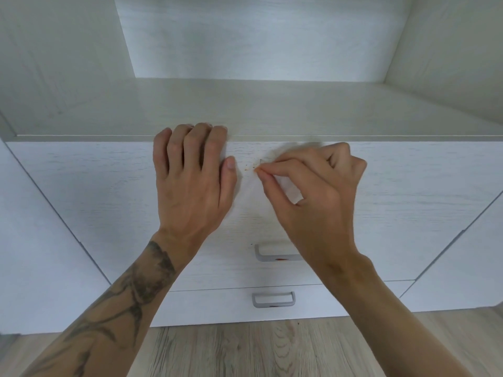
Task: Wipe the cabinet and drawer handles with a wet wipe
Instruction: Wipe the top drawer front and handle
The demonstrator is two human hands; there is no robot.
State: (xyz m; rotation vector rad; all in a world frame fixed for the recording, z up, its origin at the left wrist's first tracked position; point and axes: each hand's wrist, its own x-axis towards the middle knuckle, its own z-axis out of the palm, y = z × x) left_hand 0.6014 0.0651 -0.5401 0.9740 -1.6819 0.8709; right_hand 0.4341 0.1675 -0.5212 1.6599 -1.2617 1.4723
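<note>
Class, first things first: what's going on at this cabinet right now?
A person's right hand pinches a white wet wipe beside brownish specks on the top drawer front. The left hand rests on that front, fingers bent at its upper edge. The upper handle and the lower handle both show red marks.

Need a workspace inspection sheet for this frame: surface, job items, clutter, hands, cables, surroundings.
Surface: top drawer front, white wood grain, reddish-brown specks near its upper edge.
Job's things: wet wipe against that front; upper handle and lower handle each bear a red smear.
Clutter: nothing seen.
Hands: left hand lies flat on the drawer front, fingertips at its top edge; right hand pinches the wipe.
Cables: nothing seen.
Surroundings: open shelf above, wood-look floor below.
</note>
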